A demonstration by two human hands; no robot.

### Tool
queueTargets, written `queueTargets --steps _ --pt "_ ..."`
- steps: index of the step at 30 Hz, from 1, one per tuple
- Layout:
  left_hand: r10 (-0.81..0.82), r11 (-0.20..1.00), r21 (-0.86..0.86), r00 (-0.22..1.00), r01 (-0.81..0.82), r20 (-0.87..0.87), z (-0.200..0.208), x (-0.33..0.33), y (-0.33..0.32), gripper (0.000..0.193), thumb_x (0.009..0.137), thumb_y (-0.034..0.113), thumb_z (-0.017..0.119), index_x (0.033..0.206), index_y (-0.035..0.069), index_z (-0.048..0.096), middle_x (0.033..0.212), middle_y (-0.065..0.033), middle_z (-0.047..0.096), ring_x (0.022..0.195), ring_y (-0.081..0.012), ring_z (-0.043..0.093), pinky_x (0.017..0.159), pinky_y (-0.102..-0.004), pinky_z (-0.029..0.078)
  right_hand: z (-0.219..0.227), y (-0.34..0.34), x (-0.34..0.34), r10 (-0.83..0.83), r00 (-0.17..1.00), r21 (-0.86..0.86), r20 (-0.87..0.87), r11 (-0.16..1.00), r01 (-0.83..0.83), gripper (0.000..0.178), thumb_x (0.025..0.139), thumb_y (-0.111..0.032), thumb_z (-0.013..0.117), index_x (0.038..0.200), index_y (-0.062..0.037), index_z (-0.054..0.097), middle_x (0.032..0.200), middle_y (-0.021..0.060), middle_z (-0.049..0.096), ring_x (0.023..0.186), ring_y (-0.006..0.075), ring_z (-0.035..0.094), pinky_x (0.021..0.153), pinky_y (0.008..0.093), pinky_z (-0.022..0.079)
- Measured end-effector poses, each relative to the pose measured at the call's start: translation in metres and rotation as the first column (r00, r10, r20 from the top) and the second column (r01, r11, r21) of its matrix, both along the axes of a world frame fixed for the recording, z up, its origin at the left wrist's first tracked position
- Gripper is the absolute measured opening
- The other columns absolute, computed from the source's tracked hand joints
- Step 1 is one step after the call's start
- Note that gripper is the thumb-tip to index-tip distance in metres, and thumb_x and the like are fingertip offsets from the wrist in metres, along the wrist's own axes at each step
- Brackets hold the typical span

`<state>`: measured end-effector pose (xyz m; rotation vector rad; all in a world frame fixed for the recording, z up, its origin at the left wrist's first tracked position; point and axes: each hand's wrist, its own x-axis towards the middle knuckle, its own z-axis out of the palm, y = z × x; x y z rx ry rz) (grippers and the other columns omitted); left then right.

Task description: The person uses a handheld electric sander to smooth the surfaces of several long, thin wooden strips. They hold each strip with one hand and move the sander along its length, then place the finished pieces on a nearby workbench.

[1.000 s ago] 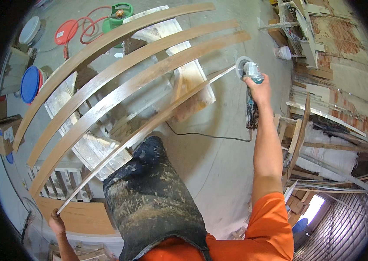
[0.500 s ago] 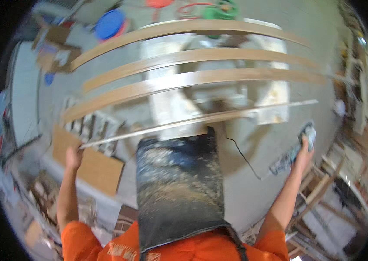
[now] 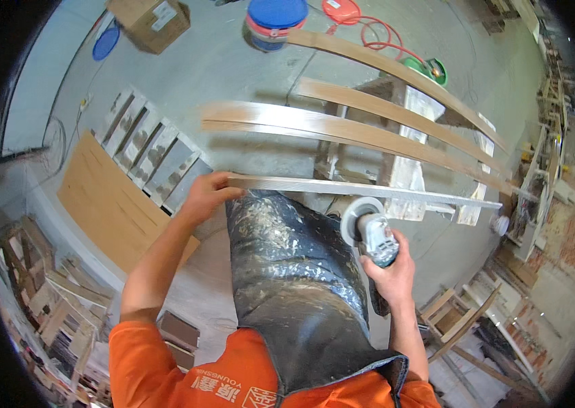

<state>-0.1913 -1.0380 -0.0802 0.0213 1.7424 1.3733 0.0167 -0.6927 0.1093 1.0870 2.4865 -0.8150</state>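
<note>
Grey floor [image 3: 212, 64]; nine o'clock, left hand [image 3: 207, 197] pinches strip [image 3: 314, 184]; four o'clock, right hand [image 3: 391, 270] clasps grinder [image 3: 377, 239]; light, even strokes advisable.

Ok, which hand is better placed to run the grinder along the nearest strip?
Probably the right hand: it holds the grinder, its disc close to the strip, while the left hand grips the strip's left end.

Workshop | angle grinder [image 3: 377, 239] | long wooden strips [image 3: 314, 185] | spattered apron [image 3: 287, 262] | scrap wood [image 3: 73, 292]
</note>
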Motion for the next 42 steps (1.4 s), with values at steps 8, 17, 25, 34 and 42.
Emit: queueTargets --steps 8,17,25,34,42 --pt "0.118 0.902 0.416 0.993 -0.116 0.02 -0.025 0.017 0.009 0.025 0.096 0.009 0.073 0.118 -0.004 0.074 0.105 -0.0083 0.08 0.096 -0.0095 0.069 0.088 -0.0292 0.055 -0.005 -0.102 -0.113 0.373 0.924 -0.103 0.085 0.925 -0.365 0.085 0.07 -0.034 0.092 0.142 -0.0057 0.056 0.118 0.0221 0.074 0.112 0.0357 0.074 0.098 0.0431 0.057" --pt "0.057 0.936 0.349 0.962 0.042 -0.266 -0.026 0.009 0.009 0.027 0.093 0.008 0.073 0.12 0.003 0.075 0.105 -0.0151 0.08 0.093 -0.0165 0.076 0.084 -0.0331 0.059 -0.019 -0.138 -0.143 0.576 0.816 -0.153 0.043 0.811 -0.564 0.081 0.077 -0.039 0.087 0.143 -0.0086 0.052 0.101 0.0271 0.075 0.096 0.0443 0.075 0.084 0.0489 0.061" --pt "0.029 0.938 0.347 1.0 -0.028 0.003 -0.019 0.005 0.006 0.023 0.097 0.009 0.072 0.115 -0.005 0.074 0.108 -0.0086 0.08 0.096 -0.012 0.072 0.088 -0.0306 0.057 -0.013 -0.061 -0.096 0.257 0.947 -0.041 0.193 0.966 -0.254 0.083 0.074 -0.035 0.09 0.144 -0.0078 0.054 0.121 0.0226 0.074 0.115 0.0355 0.073 0.099 0.0426 0.056" --pt "0.044 0.962 0.269 0.999 -0.047 0.017 -0.023 0.004 -0.003 0.027 0.094 0.009 0.069 0.117 -0.004 0.075 0.104 -0.0089 0.079 0.099 -0.0168 0.072 0.091 -0.034 0.056 -0.023 0.094 -0.023 -0.069 0.995 0.238 0.074 0.97 0.05 0.083 0.077 -0.038 0.087 0.143 0.0006 0.054 0.117 0.0239 0.073 0.108 0.0326 0.071 0.098 0.0411 0.054" --pt "0.019 0.99 0.138 0.985 -0.043 0.169 -0.019 -0.009 -0.011 0.033 0.089 0.012 0.075 0.118 -0.001 0.07 0.109 -0.0084 0.077 0.099 -0.0163 0.072 0.088 -0.0324 0.053 -0.012 0.139 0.024 -0.312 0.943 0.163 -0.113 0.931 0.327 0.083 0.075 -0.042 0.088 0.137 0.0044 0.058 0.114 0.021 0.073 0.103 0.0282 0.07 0.094 0.0384 0.054"
